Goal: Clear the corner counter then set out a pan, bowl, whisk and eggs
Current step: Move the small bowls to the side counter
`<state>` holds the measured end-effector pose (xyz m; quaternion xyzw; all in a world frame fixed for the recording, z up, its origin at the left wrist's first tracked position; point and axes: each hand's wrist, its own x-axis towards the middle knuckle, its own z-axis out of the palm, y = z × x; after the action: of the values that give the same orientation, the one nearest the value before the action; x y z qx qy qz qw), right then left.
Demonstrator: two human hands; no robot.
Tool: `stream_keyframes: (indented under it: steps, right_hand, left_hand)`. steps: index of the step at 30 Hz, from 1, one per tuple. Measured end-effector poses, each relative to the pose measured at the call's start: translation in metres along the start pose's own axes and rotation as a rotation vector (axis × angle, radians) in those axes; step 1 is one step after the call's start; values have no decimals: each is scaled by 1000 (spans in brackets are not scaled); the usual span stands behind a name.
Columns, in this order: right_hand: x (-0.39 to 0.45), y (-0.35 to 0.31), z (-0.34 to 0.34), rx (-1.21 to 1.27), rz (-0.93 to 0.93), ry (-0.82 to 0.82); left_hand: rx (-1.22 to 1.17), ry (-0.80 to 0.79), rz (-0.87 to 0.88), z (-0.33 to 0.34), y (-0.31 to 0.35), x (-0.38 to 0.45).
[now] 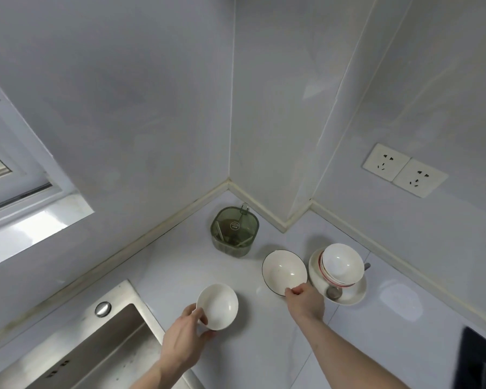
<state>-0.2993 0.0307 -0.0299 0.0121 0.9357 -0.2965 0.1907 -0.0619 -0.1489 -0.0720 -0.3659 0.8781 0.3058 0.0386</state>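
We see left hand (184, 339) grip clamped on plain white bowl (218, 306), lifted off tabletop (264, 346). Right hand (303, 300) grip pinches dark-rimmed bowl (284, 271) near edge; stacked bowls (341, 264) just right.

A home kitchen, this one: a pale corner counter (180, 265) meets glossy white wall panels, a stainless steel sink (76, 343) sits at the left, white bowls (341, 263) are stacked on a plate, and twin wall sockets (404, 169) are mounted at the right.
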Motion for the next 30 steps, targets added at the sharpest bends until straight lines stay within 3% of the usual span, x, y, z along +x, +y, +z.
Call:
stream_keyframes:
  steps: [5, 9, 13, 17, 25, 30]
  right_hand:
    - [-22, 15, 4, 211, 164, 47]
    - [-31, 27, -5, 454, 336, -44]
    - [-39, 44, -19, 463, 331, -195]
    - [-64, 80, -54, 486, 318, -214]
    - [-155, 248, -171, 750, 313, -116]
    - [-239, 356, -258, 916, 346, 83]
  left_hand:
    - [4, 20, -30, -4, 1, -13]
    - [3, 35, -44, -8, 7, -23]
    - [1, 38, -41, -11, 16, -44]
    - [-41, 49, -15, -14, 40, -80]
    - [-93, -29, 245, 22, 143, -178]
    - [-155, -151, 461, 74, 246, -254]
